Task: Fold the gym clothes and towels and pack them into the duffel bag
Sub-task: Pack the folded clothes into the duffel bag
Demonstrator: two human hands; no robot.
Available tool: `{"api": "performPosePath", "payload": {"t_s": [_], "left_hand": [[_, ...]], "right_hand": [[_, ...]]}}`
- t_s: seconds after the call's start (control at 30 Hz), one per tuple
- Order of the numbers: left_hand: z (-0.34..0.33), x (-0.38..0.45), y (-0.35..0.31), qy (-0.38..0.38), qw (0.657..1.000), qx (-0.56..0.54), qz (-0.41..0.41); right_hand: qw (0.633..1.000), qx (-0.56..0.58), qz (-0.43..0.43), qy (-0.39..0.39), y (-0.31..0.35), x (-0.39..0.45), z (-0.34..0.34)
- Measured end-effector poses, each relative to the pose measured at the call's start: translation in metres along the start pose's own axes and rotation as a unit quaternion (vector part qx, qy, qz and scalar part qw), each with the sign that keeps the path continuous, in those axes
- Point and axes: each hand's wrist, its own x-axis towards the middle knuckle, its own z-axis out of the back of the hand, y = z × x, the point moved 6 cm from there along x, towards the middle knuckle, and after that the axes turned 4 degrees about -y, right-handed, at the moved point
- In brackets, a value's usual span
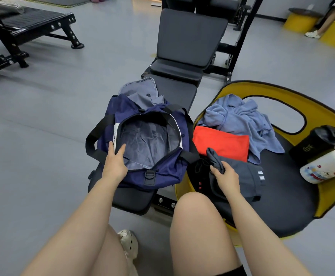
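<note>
A navy duffel bag lies unzipped on the black bench, its grey lining showing and nothing inside. My left hand holds the bag's near left rim, thumb outside and fingers inside the opening. To the right, on a round black and yellow seat, lie dark grey shorts, a folded red garment and a crumpled light blue towel. My right hand grips a bunched fold of the dark grey shorts.
A black shaker bottle and a white and red bottle lie at the seat's right side. The black bench runs away from me behind the bag. Another bench stands far left. My bare knees fill the foreground.
</note>
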Motion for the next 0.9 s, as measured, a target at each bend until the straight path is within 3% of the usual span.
{"api": "performPosePath", "payload": {"t_s": [0.17, 0.43, 0.53, 0.63, 0.77, 0.9], "left_hand": [[-0.003, -0.001, 0.003, 0.002, 1.0, 0.0, -0.004], [-0.006, -0.001, -0.001, -0.002, 1.0, 0.003, -0.006], [-0.007, -0.001, -0.001, -0.001, 1.0, 0.008, -0.009], [-0.007, -0.002, 0.0, 0.0, 1.0, 0.008, -0.013], [-0.006, -0.003, -0.001, -0.003, 1.0, 0.0, -0.015], [-0.005, -0.003, -0.002, -0.005, 1.0, 0.003, -0.016]], "right_hand": [[0.997, 0.078, -0.024, -0.009, -0.007, -0.001, 0.011], [0.996, 0.045, 0.034, -0.067, 0.02, -0.011, 0.018], [0.991, 0.096, 0.054, -0.074, 0.033, -0.014, 0.021], [0.983, 0.166, 0.007, -0.073, 0.025, -0.011, 0.025], [0.988, 0.095, -0.077, -0.091, -0.013, -0.004, 0.03], [0.992, -0.008, -0.102, -0.076, -0.041, 0.012, 0.03]]}}
